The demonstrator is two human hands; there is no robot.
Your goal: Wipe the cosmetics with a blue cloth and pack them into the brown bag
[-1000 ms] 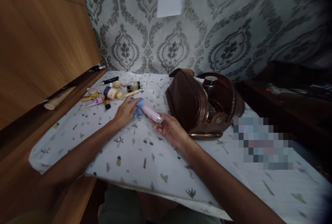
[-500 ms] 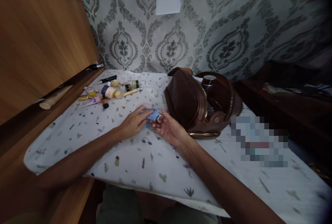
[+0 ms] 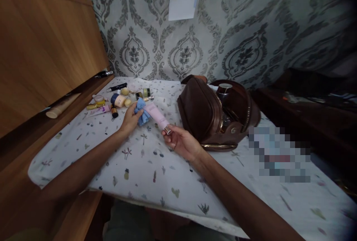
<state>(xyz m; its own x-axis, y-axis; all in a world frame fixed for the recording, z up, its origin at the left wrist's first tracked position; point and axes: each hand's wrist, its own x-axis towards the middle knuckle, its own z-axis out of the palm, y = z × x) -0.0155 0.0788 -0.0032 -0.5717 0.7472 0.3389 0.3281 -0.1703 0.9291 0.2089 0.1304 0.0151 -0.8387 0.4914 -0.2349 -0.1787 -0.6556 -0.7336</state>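
Observation:
My right hand [image 3: 180,141] pinches the silver cap end of a pink tube [image 3: 156,115], which slants up and to the left above the patterned cloth. My left hand [image 3: 129,118] grips a small blue cloth [image 3: 141,111] and presses it against the tube's far end. Both hands are closed. Just right of the tube stands an unzipped brown pouch [image 3: 205,111] with a dark jar [image 3: 224,89] showing inside.
Several small cosmetics [image 3: 118,100] lie in a cluster at the far left of the printed table cover [image 3: 156,170]. A wooden cabinet [image 3: 41,44] with a ledge holding a beige tube [image 3: 61,106] and a black pen stands left. Patterned wallpaper is behind; a dark surface lies at right.
My left hand slid the blue cloth from the tube's cap end back to its far end. The tube now shows more of its pink body and tilts up.

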